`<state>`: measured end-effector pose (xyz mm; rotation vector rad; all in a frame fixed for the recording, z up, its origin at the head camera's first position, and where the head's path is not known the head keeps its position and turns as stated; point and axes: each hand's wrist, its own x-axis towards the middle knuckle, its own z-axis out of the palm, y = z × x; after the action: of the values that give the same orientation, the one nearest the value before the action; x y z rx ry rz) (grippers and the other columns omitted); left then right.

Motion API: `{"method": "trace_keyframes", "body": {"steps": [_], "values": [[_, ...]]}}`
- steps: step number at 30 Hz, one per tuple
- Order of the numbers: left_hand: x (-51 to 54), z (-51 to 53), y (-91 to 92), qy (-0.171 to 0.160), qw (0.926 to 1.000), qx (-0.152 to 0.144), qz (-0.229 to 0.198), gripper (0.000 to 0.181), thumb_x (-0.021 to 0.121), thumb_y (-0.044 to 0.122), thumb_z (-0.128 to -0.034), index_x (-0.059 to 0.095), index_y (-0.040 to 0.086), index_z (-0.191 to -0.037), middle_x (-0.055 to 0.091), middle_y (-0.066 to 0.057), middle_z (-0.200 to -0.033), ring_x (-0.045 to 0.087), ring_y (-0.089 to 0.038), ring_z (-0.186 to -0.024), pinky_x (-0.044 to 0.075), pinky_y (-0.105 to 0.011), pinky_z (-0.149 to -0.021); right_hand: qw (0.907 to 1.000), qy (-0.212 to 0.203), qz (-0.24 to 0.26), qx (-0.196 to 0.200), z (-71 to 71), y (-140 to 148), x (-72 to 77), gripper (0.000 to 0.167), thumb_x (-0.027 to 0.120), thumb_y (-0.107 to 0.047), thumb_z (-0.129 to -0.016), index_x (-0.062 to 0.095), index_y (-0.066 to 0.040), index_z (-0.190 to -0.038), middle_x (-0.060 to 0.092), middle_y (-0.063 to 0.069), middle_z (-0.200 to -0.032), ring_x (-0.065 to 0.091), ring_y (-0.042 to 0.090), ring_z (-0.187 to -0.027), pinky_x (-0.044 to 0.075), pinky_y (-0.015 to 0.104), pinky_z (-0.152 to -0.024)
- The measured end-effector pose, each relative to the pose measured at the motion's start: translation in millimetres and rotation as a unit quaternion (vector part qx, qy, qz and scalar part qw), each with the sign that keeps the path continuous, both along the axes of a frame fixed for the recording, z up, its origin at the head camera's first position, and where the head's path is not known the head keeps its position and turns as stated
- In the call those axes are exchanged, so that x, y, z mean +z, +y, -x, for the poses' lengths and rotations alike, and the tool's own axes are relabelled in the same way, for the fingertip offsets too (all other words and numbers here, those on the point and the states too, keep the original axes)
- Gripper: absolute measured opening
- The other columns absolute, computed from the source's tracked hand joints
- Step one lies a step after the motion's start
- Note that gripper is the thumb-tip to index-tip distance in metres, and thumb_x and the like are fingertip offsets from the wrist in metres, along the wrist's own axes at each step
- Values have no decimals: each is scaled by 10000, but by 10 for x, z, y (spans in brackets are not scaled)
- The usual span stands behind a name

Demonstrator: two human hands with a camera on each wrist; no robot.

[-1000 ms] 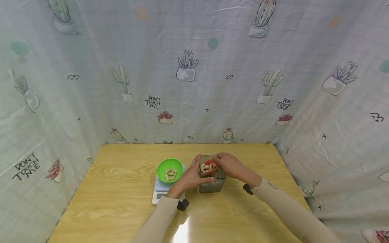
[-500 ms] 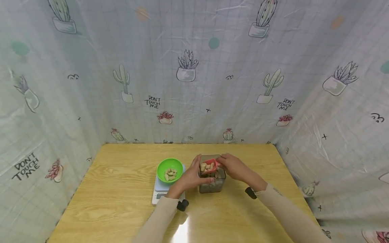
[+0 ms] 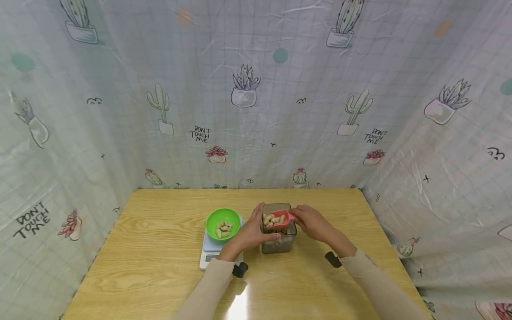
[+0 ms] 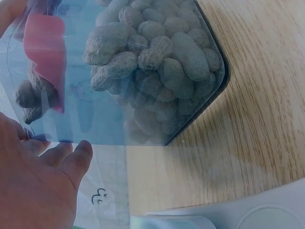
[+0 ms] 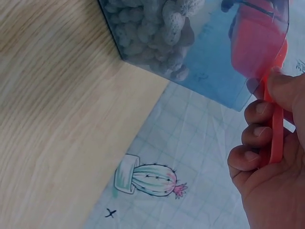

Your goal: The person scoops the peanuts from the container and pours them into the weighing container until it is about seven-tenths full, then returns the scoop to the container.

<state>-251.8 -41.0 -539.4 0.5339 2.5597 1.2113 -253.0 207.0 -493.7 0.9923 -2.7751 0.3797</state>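
Observation:
In the head view, a clear grey plastic container (image 3: 277,245) stands on the table, partly filled with peanuts in their shells (image 4: 167,62). My left hand (image 3: 252,232) holds its left side, thumb across the front and fingers along the far left. A red scoop (image 3: 285,218), loaded with several peanuts (image 3: 274,220), is inside the container's mouth near the rim. My right hand (image 3: 314,223) grips the scoop's handle (image 5: 277,129) at the right rim, fingers curled round it in the right wrist view. Through the container wall, the left wrist view shows the scoop above the heap.
Left of the container, a green bowl (image 3: 216,218) with several peanuts (image 3: 224,229) sits on a white kitchen scale (image 3: 211,245). My left forearm passes in front of the scale's right corner. A cactus-print curtain (image 3: 256,133) hangs behind the wooden table (image 3: 160,249).
My right hand has drawn the scoop up and slightly right inside the container, and more of its red side now shows. The left hand stays on the container.

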Motion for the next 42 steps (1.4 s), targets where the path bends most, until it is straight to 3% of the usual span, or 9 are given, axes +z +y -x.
{"method": "trace_keyframes", "body": {"steps": [8,15,26,34,42], "values": [[25,2,9,84,9999,19,-68,1222,731,688,-732,-43,293,-1591,17,-40,-1678,351,-374,-1438,405,-539,-1088,9994,-144,198,-230,-36,35,-3,228,583,-184,-989,668,-78,-1171,636,9,-949,580,170,-879,512,367,-779],[23,-3,18,166,9998,51,-27,1214,731,681,-737,-33,286,-1593,25,-28,-1678,379,-366,-1423,411,-523,-1087,9983,47,486,-325,-67,91,-62,222,595,-168,-978,677,-61,-1155,635,15,-918,573,167,-849,504,372,-761],[33,-26,20,34,10000,23,20,1212,723,670,-755,-75,297,-1586,-31,-1,-1678,326,-348,-1458,389,-520,-1111,9953,33,817,-519,-95,151,-100,193,570,-156,-993,647,-90,-1157,651,1,-950,576,158,-880,493,376,-764],[68,-35,14,111,9998,-99,119,1201,657,709,-787,-138,273,-1575,-84,-8,-1674,277,-349,-1481,371,-515,-1126,9954,447,723,-449,-108,157,6,174,533,-169,-1012,598,-89,-1152,630,14,-956,569,173,-877,487,380,-756],[253,-86,-48,441,9989,-140,21,1154,628,697,-819,-117,254,-1581,-85,-25,-1674,248,-367,-1486,363,-525,-1130,9961,392,635,-474,-86,145,167,192,510,-185,-1024,592,-77,-1160,646,47,-1005,593,214,-935,505,412,-804]]}}
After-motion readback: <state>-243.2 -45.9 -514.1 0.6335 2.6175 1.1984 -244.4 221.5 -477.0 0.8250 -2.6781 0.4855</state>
